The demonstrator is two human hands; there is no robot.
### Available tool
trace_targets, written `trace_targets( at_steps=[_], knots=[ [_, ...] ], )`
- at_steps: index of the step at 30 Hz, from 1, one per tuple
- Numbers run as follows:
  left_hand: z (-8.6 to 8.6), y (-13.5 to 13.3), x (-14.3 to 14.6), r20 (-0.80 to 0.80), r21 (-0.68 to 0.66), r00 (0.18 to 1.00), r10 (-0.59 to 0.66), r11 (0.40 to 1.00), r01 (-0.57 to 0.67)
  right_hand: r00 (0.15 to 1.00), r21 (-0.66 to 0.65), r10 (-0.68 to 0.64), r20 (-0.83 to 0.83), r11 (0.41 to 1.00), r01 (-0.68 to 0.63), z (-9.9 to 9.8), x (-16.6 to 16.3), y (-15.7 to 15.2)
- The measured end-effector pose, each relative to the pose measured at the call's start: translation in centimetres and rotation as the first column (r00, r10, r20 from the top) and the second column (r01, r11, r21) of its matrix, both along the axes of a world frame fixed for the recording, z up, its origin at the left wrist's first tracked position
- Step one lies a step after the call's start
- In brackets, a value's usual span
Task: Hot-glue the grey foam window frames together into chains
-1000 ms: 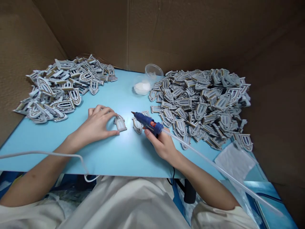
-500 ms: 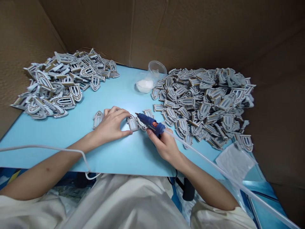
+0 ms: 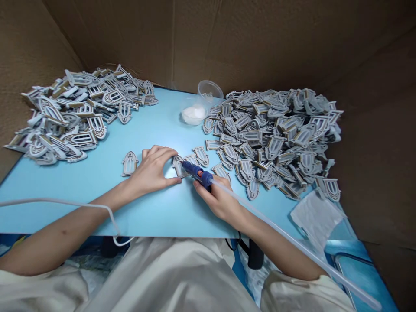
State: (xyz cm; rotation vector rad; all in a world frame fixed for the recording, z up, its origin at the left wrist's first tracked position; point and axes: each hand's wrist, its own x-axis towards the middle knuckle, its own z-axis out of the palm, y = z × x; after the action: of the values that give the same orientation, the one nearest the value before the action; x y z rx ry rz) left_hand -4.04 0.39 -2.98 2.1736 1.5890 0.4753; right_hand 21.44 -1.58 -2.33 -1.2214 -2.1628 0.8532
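Observation:
My right hand (image 3: 220, 200) grips a blue hot-glue gun (image 3: 196, 172) with a long clear glue stick (image 3: 292, 242) trailing back to the right. Its nozzle touches a small grey arched window-shaped piece (image 3: 177, 166) on the light blue table (image 3: 169, 208). My left hand (image 3: 151, 170) rests on the table beside that piece, fingertips curled against its left edge and steadying it. Another single arched piece (image 3: 129, 163) lies flat just left of my left hand.
A heap of the same grey pieces (image 3: 69, 117) lies at the far left, a larger heap (image 3: 276, 138) at the right. A clear cup (image 3: 209, 91) and a white lump (image 3: 194, 114) sit between them. Cardboard walls enclose the table. A white cable (image 3: 65, 203) crosses my left arm. A clear bag (image 3: 316, 216) lies right.
A finished piece now lies left of my left hand. That hand has shifted right onto another piece, and the glue gun's nozzle has come down onto it.

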Motion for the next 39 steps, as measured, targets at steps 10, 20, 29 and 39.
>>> trace_targets(
  at_steps=[10,20,29,39],
  knots=[
    [-0.33,0.04,-0.12,0.021,0.026,0.999,-0.024,0.999,0.023,0.999,0.012,-0.016,0.039,1.000,0.015,-0.43,-0.39,-0.05],
    [-0.44,0.13,-0.12,0.025,0.027,1.000,-0.019,0.999,0.019,0.999,0.030,-0.012,0.038,0.999,0.011,-0.46,-0.52,0.02],
    [-0.39,0.34,-0.22,0.042,0.007,0.999,-0.010,1.000,0.010,0.994,-0.005,-0.027,0.104,1.000,0.027,-0.32,-0.76,0.01],
    [-0.37,0.66,-0.47,0.069,-0.015,0.998,0.002,1.000,-0.001,0.984,-0.009,-0.048,0.173,0.999,0.050,0.00,-0.94,-0.22]
  ],
)
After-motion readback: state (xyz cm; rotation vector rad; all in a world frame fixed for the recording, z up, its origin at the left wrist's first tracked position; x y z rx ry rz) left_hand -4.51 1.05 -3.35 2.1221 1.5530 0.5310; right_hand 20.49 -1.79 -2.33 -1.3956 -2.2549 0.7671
